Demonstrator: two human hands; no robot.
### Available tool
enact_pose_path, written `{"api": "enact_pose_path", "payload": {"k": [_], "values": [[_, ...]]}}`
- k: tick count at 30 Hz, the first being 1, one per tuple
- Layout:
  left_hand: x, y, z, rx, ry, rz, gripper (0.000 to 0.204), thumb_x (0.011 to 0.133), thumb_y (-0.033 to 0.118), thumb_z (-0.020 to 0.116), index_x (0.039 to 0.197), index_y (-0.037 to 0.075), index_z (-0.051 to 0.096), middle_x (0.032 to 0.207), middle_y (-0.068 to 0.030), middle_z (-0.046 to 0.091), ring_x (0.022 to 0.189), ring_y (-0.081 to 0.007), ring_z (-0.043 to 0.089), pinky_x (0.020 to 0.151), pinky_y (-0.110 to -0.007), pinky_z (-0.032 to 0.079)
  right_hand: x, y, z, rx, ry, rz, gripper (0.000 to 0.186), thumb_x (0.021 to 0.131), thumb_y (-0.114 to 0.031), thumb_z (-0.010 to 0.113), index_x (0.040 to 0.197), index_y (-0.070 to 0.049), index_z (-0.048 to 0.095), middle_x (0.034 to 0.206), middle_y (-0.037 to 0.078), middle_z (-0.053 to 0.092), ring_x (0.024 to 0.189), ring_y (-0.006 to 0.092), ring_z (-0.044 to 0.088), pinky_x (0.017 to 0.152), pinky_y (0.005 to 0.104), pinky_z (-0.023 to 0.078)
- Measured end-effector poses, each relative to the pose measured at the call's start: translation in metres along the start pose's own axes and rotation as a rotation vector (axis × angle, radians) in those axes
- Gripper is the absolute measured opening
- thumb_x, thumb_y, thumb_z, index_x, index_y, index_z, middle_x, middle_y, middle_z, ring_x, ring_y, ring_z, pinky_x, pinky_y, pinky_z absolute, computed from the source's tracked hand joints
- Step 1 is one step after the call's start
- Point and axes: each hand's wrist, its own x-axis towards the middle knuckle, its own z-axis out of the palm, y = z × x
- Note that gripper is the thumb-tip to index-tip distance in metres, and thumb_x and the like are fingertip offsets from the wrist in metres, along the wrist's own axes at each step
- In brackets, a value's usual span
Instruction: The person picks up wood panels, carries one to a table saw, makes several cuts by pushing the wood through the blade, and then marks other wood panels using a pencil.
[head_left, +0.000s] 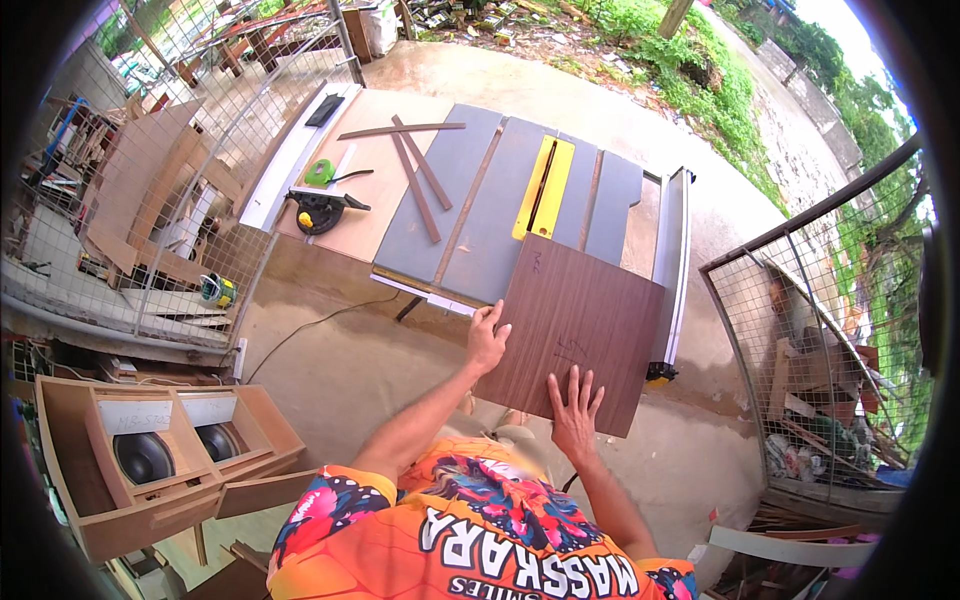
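Observation:
A dark brown wood-grain board (582, 330) with pencil marks lies over the near right part of the table saw (477, 215), overhanging its front edge. My left hand (488, 335) holds the board's left edge with its fingers curled on it. My right hand (577, 420) rests flat on the board's near part, fingers spread. Beyond the board is the yellow insert plate (560, 172) with a dark slot. A long fence rail (675, 255) runs along the saw's right side.
Left on the saw are thin brown strips (418, 195), a black mitre gauge (320, 215) and a green tape measure (320, 172). Wire-mesh panels flank both sides. A wooden speaker cabinet (160, 465) stands at lower left. A cable (290, 350) crosses the floor.

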Motion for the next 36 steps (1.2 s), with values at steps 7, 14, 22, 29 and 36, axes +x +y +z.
{"api": "enact_pose_path", "payload": {"k": [7,14,22,29,36], "values": [[0.011,0.014,-0.012,0.288,-0.003,0.097,0.057,0.083,0.02,0.076,0.137,0.005,0.066,0.12,-0.0128,0.063,0.112,-0.0331,0.055,0.101,-0.045,0.045,0.016,0.02,-0.001,0.348,-0.169,0.085,0.124,0.06,-0.003,0.077,0.167,-0.026,0.018,0.173,0.02,0.001,0.155,0.0556,-0.002,0.11,0.0861,0.008],[0.027,0.022,-0.015,0.234,-0.025,0.09,0.053,0.084,0.017,0.076,0.134,0.003,0.067,0.114,-0.0135,0.061,0.111,-0.0334,0.054,0.101,-0.045,0.045,0.024,0.021,-0.007,0.376,-0.173,0.11,0.123,0.061,0.003,0.075,0.166,-0.032,0.021,0.174,0.014,0.002,0.157,0.0523,-0.004,0.109,0.0874,0.007],[0.045,0.017,-0.007,0.19,-0.03,0.117,0.053,0.085,0.017,0.076,0.134,0.0,0.066,0.115,-0.0156,0.06,0.115,-0.0342,0.056,0.104,-0.044,0.045,0.035,0.028,-0.005,0.386,-0.16,0.126,0.119,0.063,0.005,0.071,0.165,-0.032,0.023,0.175,0.013,0.001,0.158,0.0486,-0.006,0.11,0.0869,0.006],[0.061,0.02,0.0,0.158,-0.038,0.08,0.053,0.084,0.013,0.075,0.134,-0.002,0.065,0.114,-0.0161,0.059,0.114,-0.0351,0.056,0.104,-0.044,0.044,0.05,0.038,-0.008,0.384,-0.148,0.125,0.12,0.062,0.006,0.072,0.165,-0.033,0.023,0.175,0.012,0.003,0.157,0.0498,-0.003,0.11,0.0871,0.007],[0.072,0.023,0.008,0.144,-0.002,0.082,0.055,0.083,0.016,0.077,0.134,-0.002,0.065,0.113,-0.016,0.059,0.113,-0.0337,0.056,0.102,-0.044,0.046,0.06,0.045,-0.009,0.394,-0.153,0.121,0.12,0.064,0.004,0.074,0.165,-0.035,0.022,0.175,0.011,0.003,0.158,0.049,-0.003,0.11,0.0872,0.007]]}}
